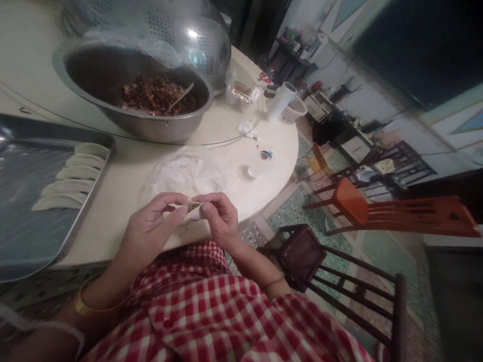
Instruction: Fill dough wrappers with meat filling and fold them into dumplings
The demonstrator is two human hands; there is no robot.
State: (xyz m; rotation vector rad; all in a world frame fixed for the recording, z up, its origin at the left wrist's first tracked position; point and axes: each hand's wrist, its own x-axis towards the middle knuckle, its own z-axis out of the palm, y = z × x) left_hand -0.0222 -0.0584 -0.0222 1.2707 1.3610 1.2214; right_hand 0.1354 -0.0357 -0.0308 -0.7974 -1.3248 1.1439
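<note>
Both my hands hold one dumpling (191, 212) over my lap at the table's near edge. My left hand (151, 226) pinches its left side and my right hand (221, 218) pinches its right side, with a bit of filling showing at the top seam. Behind my hands lies a plastic bag of wrappers (181, 173). A big steel bowl (94, 95) of dark minced filling (154, 93) with a spoon (181, 95) in it stands further back. At the left, a metal tray (22, 226) carries several folded dumplings (71, 176) in a column.
A steel colander (181, 30) sits behind the bowl. A white roll (279, 100), a small white basket (296, 108), a wrapped packet (241, 91) and small scraps lie on the round table (264, 166). Dark and orange wooden chairs (339, 271) stand close on the right.
</note>
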